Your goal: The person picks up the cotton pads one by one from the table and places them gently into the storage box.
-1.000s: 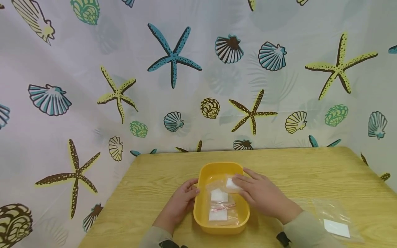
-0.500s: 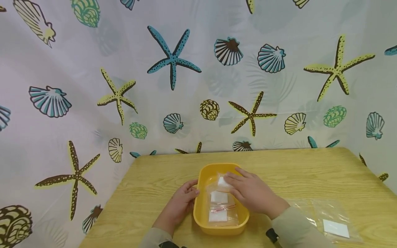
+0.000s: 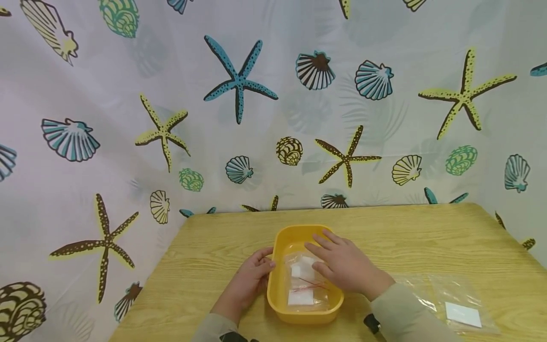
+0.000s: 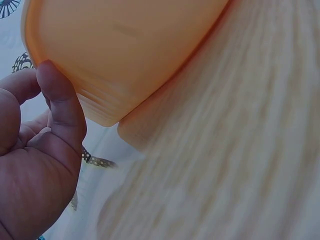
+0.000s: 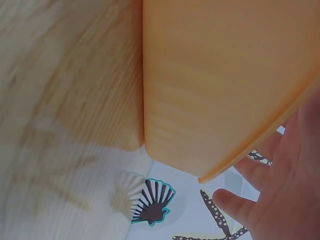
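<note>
A yellow plastic tub (image 3: 273, 304) stands on the wooden table, with clear zip bags (image 3: 320, 301) holding white pieces lying inside it. My left hand (image 3: 252, 275) holds the tub's left rim; in the left wrist view its thumb and finger (image 4: 57, 90) meet at the edge of the orange-looking wall (image 4: 130, 55). Over the tub's right side hovers my right hand (image 3: 348, 263), fingers spread and nothing held. It hides part of the bags and of the right rim. In the right wrist view the fingers (image 5: 235, 202) reach past the rim.
To the right on the table (image 3: 222, 237) lie more clear bags, one (image 3: 463, 313) with a white piece in it. A curtain (image 3: 265, 133) printed with starfish and shells hangs behind the table and along both sides.
My right hand moved left over the tub, let go of a bag and spread its fingers. That bag now lies lower, over the others. The left hand stayed on the rim.
</note>
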{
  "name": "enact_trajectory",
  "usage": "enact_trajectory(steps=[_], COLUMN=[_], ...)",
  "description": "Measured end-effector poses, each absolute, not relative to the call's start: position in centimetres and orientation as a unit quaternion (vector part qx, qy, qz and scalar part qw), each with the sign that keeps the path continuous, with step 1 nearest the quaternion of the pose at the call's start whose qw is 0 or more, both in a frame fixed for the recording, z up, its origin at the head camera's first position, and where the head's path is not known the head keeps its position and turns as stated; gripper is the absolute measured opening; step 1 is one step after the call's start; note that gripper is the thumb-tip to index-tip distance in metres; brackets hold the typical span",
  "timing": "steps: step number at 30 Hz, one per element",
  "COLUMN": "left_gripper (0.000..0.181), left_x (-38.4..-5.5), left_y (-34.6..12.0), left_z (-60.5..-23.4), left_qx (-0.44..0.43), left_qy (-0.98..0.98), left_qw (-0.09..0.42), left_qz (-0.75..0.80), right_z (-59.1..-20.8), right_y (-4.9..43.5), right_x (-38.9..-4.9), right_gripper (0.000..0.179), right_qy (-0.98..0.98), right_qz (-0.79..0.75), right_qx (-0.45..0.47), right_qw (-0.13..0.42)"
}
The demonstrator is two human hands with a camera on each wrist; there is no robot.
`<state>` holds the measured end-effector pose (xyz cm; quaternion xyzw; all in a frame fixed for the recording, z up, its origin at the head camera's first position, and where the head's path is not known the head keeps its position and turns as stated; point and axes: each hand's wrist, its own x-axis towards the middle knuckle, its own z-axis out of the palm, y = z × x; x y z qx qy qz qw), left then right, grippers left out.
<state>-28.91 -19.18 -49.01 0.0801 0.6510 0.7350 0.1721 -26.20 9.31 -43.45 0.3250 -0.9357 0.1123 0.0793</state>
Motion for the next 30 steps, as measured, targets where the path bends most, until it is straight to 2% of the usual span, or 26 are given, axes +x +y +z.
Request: enact_trajectory(steps=[17,30], left_gripper=[0.053,0.054], left_x=[-28.8,-28.8], left_y=[-19.2,-19.2], left_z=[-49.0,-48.9], left_qx=[0.077,0.078], left_qy=[0.649,0.653], left_qw=[0.174,0.172], left_qz=[0.737,0.733], right_z=[-43.6,-43.9], right_y=[10.5,13.8], right_x=[-25.9,-24.4], right_gripper=[0.053,0.056], right_qy=[-0.939,-0.937], right_qz=[0.103,0.084], right_qx=[0.317,0.323], right_qw=[0.082,0.102])
